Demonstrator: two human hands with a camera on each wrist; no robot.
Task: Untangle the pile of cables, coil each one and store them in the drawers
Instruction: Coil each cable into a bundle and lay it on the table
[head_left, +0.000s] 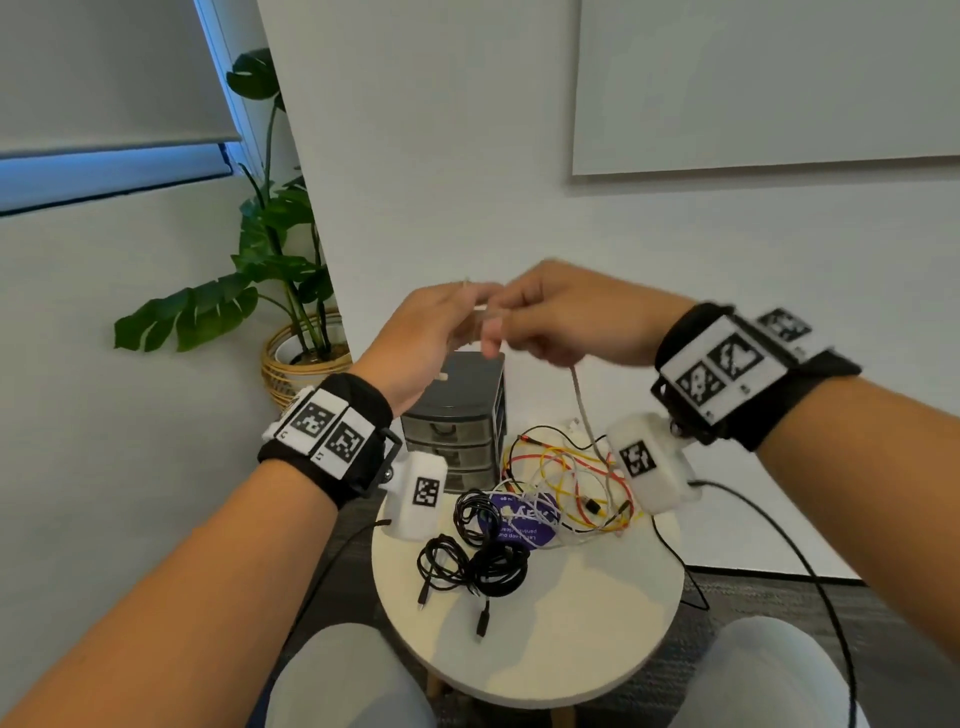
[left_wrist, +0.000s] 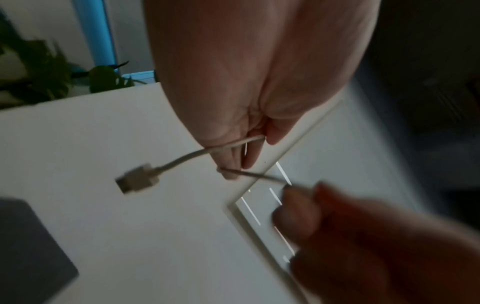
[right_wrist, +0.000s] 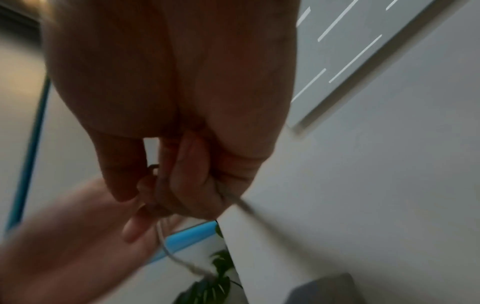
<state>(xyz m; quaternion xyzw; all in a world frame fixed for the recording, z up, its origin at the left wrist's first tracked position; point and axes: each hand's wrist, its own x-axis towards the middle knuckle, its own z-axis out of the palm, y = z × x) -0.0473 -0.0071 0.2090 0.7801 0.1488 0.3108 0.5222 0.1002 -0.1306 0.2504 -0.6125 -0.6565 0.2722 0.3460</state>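
Both hands are raised together above the round table (head_left: 571, 649). My left hand (head_left: 441, 332) grips a white cable (left_wrist: 182, 159) whose USB plug (left_wrist: 137, 180) sticks out below the fingers. My right hand (head_left: 550, 327) pinches the same white cable (head_left: 584, 410), which hangs down to a tangle of red, yellow and white cables (head_left: 566, 483) on the table. Black cables (head_left: 478, 556) lie loosely coiled at the table's front left. A small dark drawer unit (head_left: 457, 431) stands at the back of the table, its drawers closed.
A purple round sticker or card (head_left: 519, 519) lies under the cables. A potted plant (head_left: 280, 270) in a wicker basket stands on the floor at the left by the wall. My knees (head_left: 343, 680) are under the table's near edge. Black wrist-camera leads trail off at the right.
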